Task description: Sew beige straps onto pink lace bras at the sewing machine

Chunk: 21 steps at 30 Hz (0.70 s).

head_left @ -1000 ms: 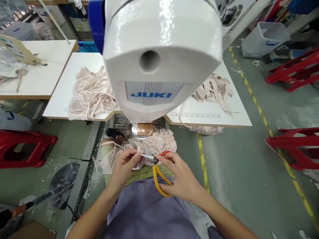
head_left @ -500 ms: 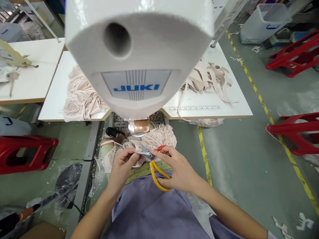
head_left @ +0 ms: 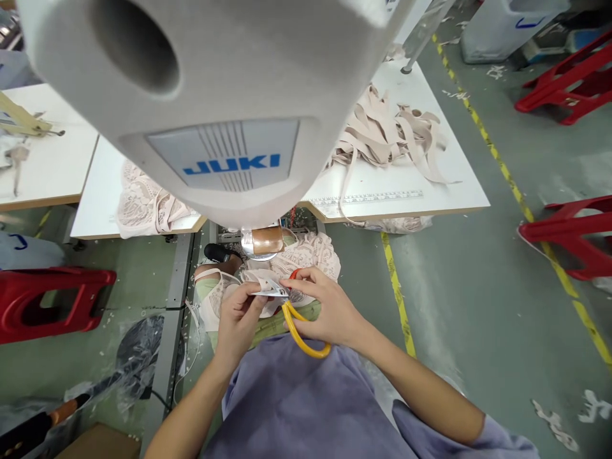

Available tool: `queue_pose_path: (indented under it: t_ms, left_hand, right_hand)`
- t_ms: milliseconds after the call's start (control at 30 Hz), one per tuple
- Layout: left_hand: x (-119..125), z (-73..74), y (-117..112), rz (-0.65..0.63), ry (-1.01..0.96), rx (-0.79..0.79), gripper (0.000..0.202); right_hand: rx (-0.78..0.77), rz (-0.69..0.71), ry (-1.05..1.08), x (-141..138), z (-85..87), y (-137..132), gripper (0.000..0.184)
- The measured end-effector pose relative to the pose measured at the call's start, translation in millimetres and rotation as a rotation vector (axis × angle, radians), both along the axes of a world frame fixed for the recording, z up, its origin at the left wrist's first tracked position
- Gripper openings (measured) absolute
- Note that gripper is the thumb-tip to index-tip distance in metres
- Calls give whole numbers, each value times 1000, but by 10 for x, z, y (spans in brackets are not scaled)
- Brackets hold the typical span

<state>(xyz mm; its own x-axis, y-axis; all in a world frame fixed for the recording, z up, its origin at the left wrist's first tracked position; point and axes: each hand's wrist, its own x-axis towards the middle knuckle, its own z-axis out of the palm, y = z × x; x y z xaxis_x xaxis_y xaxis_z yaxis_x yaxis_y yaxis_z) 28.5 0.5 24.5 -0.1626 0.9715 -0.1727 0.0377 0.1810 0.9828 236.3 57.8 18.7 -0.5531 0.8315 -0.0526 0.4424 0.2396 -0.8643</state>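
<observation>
My right hand (head_left: 329, 309) is closed on a pair of scissors (head_left: 301, 338) with one yellow and one red handle loop. Their blades point left, towards the fingers of my left hand (head_left: 241, 319). Pinched in my left hand is the edge of a pale beige lace garment (head_left: 310, 252), right by the blade tips. The garment lies bunched over my lap, below the sewing machine head (head_left: 215, 153). Whether the blades touch the cloth at their tips I cannot tell, since my fingers partly hide that spot.
The white machine table (head_left: 382, 204) carries a lace pile (head_left: 143, 201) on the left and beige strips (head_left: 382, 131) on the right. Red stools (head_left: 574, 236) stand on the floor at both sides. A clear bin (head_left: 492, 38) is at the back right.
The scissor blades have come closer together as the handles drew in. My view has shifted, so the machine head sits further left and larger. My left hand keeps its pinch.
</observation>
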Motion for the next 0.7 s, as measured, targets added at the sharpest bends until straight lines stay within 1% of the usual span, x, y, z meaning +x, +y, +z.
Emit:
queue_pose_path:
  t_ms: [133, 233, 400, 600, 700]
  left_hand:
    - [-3, -16, -1, -6, 26, 31, 12]
    - [3, -56, 10, 0, 39, 34, 13]
    - [2, -85, 12, 0, 84, 38, 13]
    - [24, -41, -13, 16, 58, -6, 16]
    - [46, -48, 3, -6, 45, 0, 18]
  right_hand:
    - [-62, -42, 25, -5, -80, 1, 57]
    - [-91, -81, 28, -44, -125, -7, 52]
    - [-105, -93, 34, -131, -140, -18, 53]
    - [-142, -100, 43, -59, -173, -45, 50]
    - [-151, -116, 34, -90, -177, -78, 52]
